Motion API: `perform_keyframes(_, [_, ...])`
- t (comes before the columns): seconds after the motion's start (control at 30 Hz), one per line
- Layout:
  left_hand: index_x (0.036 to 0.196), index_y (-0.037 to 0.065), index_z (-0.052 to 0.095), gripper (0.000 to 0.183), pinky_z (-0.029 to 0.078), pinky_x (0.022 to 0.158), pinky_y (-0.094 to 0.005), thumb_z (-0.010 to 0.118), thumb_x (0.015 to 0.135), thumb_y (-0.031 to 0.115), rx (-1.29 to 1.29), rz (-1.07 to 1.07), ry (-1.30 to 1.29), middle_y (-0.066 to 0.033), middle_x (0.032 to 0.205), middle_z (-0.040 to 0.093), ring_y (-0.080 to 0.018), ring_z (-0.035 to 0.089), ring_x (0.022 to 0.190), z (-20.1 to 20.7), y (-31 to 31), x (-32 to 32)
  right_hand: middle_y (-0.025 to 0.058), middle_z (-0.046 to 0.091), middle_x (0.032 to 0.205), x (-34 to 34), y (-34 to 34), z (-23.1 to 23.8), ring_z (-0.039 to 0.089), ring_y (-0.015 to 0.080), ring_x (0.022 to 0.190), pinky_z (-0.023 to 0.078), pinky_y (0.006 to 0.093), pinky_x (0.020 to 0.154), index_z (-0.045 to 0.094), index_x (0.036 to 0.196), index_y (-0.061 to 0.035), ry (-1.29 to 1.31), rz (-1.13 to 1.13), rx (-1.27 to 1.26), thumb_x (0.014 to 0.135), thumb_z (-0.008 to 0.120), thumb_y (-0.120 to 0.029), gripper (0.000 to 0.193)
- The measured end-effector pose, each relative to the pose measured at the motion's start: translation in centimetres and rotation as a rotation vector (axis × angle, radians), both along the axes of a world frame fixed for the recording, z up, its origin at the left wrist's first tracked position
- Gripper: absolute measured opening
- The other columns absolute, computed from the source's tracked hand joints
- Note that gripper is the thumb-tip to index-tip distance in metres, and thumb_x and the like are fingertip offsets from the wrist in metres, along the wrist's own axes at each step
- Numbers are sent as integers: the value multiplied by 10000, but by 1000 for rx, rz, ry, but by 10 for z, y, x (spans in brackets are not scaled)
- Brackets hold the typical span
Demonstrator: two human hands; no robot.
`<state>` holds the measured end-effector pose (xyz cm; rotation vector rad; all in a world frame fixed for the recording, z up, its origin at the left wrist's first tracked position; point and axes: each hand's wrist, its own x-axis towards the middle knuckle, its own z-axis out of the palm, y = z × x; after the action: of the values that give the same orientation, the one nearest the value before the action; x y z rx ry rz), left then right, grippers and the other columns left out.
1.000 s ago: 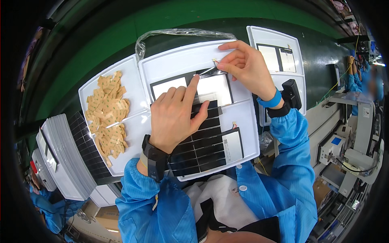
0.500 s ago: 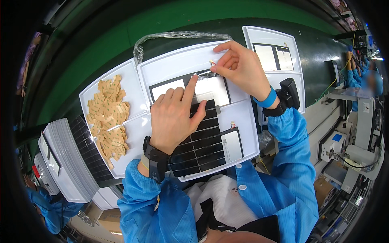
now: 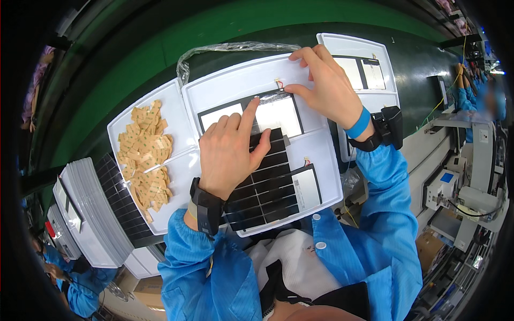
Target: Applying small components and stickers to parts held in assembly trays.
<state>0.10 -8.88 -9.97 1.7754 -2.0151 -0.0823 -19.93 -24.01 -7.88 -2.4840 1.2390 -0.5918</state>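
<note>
A flat battery pack (image 3: 284, 122) with silver faces and black edges lies in a white tray (image 3: 230, 80). My left hand (image 3: 225, 152) is over it, index finger stretched onto its far black edge and thumb spread; it grips nothing. My right hand (image 3: 337, 91) hovers by the pack's far right corner, thumb and fingers apart. The thumb tip is close to a small wired connector (image 3: 278, 82); whether it touches the edge I cannot tell. Below my left hand lies a sheet of black strips (image 3: 273, 176), partly covering another pack (image 3: 307, 191).
Tan paper pieces (image 3: 144, 144) fill part of a left-hand tray. Stacked white trays (image 3: 93, 214) stand farther left. Another tray with a pack (image 3: 350, 72) is at the right. Clear plastic film (image 3: 235, 47) lies behind the trays. Machines (image 3: 444, 182) stand at the right.
My right hand has shifted slightly right and its thumb has come away from the connector, fingers opening wider. My left index finger remains on the pack's far edge.
</note>
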Motion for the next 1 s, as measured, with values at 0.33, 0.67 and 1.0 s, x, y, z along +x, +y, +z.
perform_keyframes(0.33, [1484, 16, 510, 680, 529, 636, -430, 779, 923, 291, -44, 30, 123, -154, 787, 668, -329, 684, 695, -2, 3, 1, 124, 553, 1575, -44, 29, 0, 329, 395, 1579, 361, 517, 1213, 751, 1318, -117, 187, 336, -314, 1012, 711, -266, 343])
perform_keyframes(0.67, [1468, 46, 540, 704, 540, 748, -351, 746, 795, 36, -235, -33, 225, -105, 881, 667, -271, 669, 785, 48, 42, 6, 87, 797, 959, -14, 87, 23, 738, 162, 804, 585, 298, 772, 745, 1233, -38, -551, 286, 296, 933, 784, -60, 303])
perform_keyframes(1.0, [1305, 37, 645, 549, 545, 827, -247, 900, 822, -19, -148, 118, 866, -33, 933, 736, -113, 726, 892, 71, 104, 14, 94, 807, 1042, -21, 126, 71, 763, 219, 955, 571, 323, 851, 734, 1241, -31, -541, 331, -40, 859, 870, -114, 414])
